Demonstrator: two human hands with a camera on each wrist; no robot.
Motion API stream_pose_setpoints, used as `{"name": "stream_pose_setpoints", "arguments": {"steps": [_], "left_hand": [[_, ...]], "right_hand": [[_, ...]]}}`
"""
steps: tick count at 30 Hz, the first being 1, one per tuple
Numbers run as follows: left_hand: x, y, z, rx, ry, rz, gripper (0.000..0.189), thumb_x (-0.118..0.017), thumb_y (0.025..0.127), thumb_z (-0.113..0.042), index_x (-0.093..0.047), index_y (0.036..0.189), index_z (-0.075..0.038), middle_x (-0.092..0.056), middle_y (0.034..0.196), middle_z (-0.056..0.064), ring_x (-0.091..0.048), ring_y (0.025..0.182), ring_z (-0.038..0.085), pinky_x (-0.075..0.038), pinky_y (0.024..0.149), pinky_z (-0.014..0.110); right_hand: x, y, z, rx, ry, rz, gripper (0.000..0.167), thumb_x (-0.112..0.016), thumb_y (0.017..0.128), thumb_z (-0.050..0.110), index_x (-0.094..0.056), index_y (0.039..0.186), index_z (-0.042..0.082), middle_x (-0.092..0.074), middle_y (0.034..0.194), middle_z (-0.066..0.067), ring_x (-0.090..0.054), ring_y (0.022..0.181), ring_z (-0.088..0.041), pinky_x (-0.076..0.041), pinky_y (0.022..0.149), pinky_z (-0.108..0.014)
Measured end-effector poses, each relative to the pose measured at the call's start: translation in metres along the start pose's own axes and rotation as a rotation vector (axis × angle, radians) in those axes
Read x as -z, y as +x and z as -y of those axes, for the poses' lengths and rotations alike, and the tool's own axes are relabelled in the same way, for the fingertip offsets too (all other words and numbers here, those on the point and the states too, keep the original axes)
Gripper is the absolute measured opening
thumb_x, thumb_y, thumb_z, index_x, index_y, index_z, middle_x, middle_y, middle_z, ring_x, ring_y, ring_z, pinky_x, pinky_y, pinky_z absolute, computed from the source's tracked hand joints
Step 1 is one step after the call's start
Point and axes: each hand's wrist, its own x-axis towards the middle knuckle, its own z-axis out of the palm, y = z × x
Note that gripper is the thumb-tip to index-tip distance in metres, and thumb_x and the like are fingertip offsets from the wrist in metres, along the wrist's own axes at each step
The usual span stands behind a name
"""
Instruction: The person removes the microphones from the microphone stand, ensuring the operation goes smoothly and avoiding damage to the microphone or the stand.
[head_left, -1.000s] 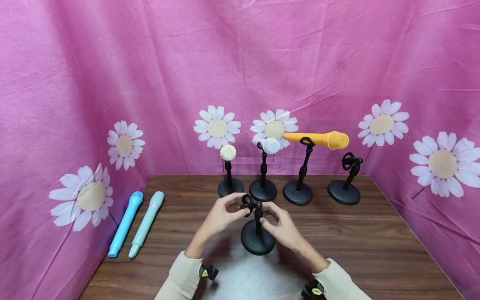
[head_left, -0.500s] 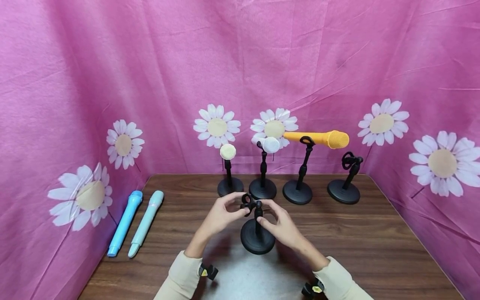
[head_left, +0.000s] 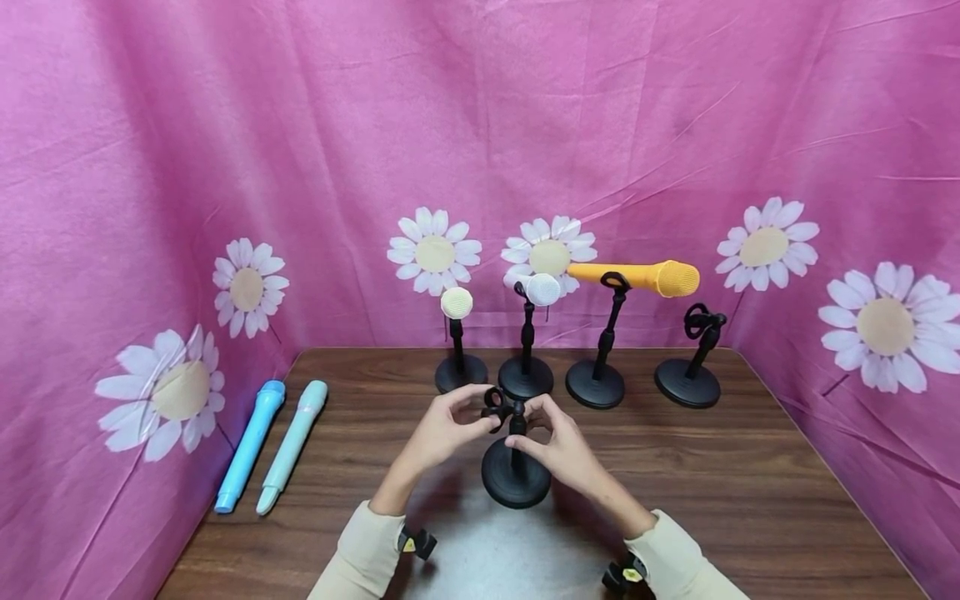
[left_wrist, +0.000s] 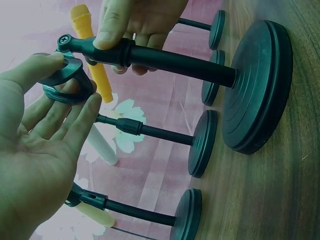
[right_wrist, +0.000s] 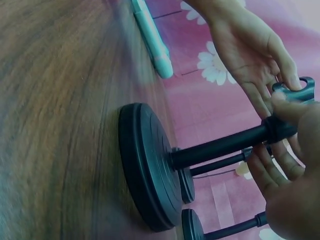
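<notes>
A black tabletop microphone stand (head_left: pixel 516 477) stands upright on its round base in front of me. My left hand (head_left: pixel 442 432) pinches the ring-shaped clip (left_wrist: pixel 70 82) at its top, thumb on one side and fingers on the other. From the other side, my right hand (head_left: pixel 564 448) grips the collar (left_wrist: pixel 112 52) just below the clip's joint, its thumb (left_wrist: pixel 112 30) lying across it. The clip holds no microphone. In the right wrist view, part of the collar is hidden behind the right hand.
Behind are stands with a cream microphone (head_left: pixel 456 303), a white microphone (head_left: pixel 542 290) and a yellow microphone (head_left: pixel 637 277), plus a bare stand (head_left: pixel 688 383). A blue microphone (head_left: pixel 251 446) and a mint microphone (head_left: pixel 294 446) lie at the left. Pink curtain surrounds the wooden table (head_left: pixel 750 500).
My right thumb has slid leftward across the collar and the right fingers have shifted slightly. The left hand keeps its hold on the clip; the stand's base stays in place.
</notes>
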Motion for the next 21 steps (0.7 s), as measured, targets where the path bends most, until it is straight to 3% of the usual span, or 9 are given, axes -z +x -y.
{"name": "stream_pose_setpoints", "arguments": {"steps": [7, 13, 17, 21], "left_hand": [[-0.0004, -0.0004, 0.0002, 0.006, -0.026, 0.002, 0.049, -0.076, 0.096, -0.003, -0.061, 0.143, 0.005, -0.071, 0.129, 0.028, -0.072, 0.118, 0.036, -0.060, 0.097, 0.028], [-0.0017, -0.0009, 0.0019, -0.004, -0.017, 0.001, 0.048, -0.077, 0.097, -0.004, -0.063, 0.142, 0.002, -0.071, 0.128, 0.028, -0.072, 0.118, 0.036, -0.060, 0.097, 0.026], [-0.0019, -0.0008, 0.0026, -0.011, -0.006, -0.006, 0.046, -0.077, 0.097, -0.004, -0.064, 0.141, 0.001, -0.072, 0.127, 0.026, -0.072, 0.117, 0.031, -0.059, 0.098, 0.025], [-0.0016, -0.0007, 0.0026, -0.009, -0.010, -0.010, 0.046, -0.077, 0.097, -0.004, -0.065, 0.141, 0.001, -0.072, 0.127, 0.026, -0.073, 0.117, 0.030, -0.060, 0.097, 0.025]], "right_hand": [[0.0080, -0.0027, 0.0038, 0.045, 0.060, 0.076, 0.038, -0.065, 0.098, -0.006, -0.067, 0.133, 0.010, -0.073, 0.124, -0.015, -0.068, 0.115, -0.012, -0.055, 0.104, -0.030], [0.0059, -0.0037, 0.0022, 0.032, 0.047, 0.017, 0.030, -0.079, 0.094, 0.001, -0.067, 0.120, 0.007, -0.073, 0.111, -0.011, -0.070, 0.105, -0.010, -0.057, 0.098, -0.029], [0.0019, -0.0005, 0.0014, 0.009, -0.012, -0.028, 0.037, -0.089, 0.088, 0.011, -0.061, 0.113, 0.009, -0.069, 0.103, -0.004, -0.070, 0.094, -0.009, -0.061, 0.091, -0.034], [0.0015, 0.0012, 0.0024, 0.013, -0.044, -0.007, 0.040, -0.089, 0.088, 0.014, -0.063, 0.119, 0.010, -0.071, 0.106, -0.004, -0.069, 0.097, -0.010, -0.061, 0.092, -0.038]]}}
